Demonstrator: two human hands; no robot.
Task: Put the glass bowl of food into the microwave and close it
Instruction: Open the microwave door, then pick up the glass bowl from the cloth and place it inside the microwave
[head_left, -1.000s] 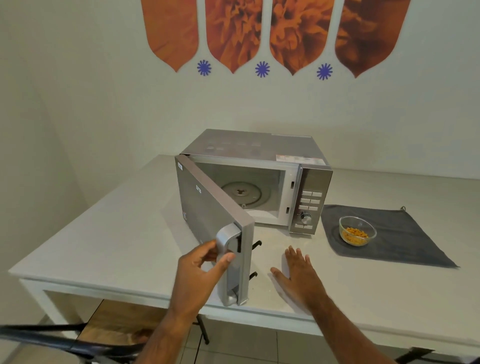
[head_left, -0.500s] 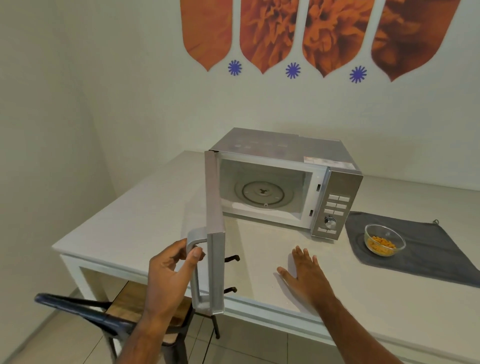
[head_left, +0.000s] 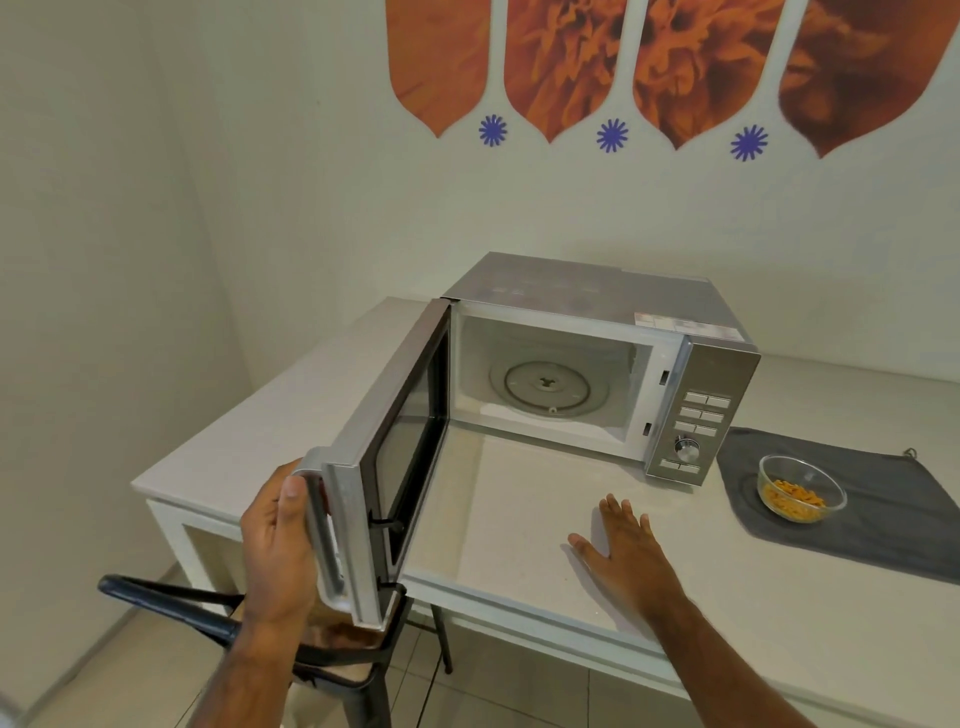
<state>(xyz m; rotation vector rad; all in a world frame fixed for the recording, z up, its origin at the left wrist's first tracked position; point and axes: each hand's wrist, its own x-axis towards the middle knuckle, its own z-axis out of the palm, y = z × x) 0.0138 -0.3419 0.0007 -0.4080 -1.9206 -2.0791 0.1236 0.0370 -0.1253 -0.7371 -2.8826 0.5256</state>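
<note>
Right now, in the head view, the microwave (head_left: 597, 364) stands toward the back of the white worktop (head_left: 519, 519), its door (head_left: 395, 447) swung wide open past the worktop's front-left edge. The left hand (head_left: 278, 540) has its fingers curled around the door handle (head_left: 322, 535), thumb on top. The right hand (head_left: 628, 556) lies flat on the worktop near the front edge, fingers spread and holding nothing. Inside the cavity the turntable (head_left: 548, 387) is bare. The glass bowl (head_left: 800, 488) of orange food sits on a dark grey cloth (head_left: 883, 509) toward the worktop's right end, just beside the microwave's control panel (head_left: 701, 415). A black chair (head_left: 249, 629) stands below the front-left corner.
</note>
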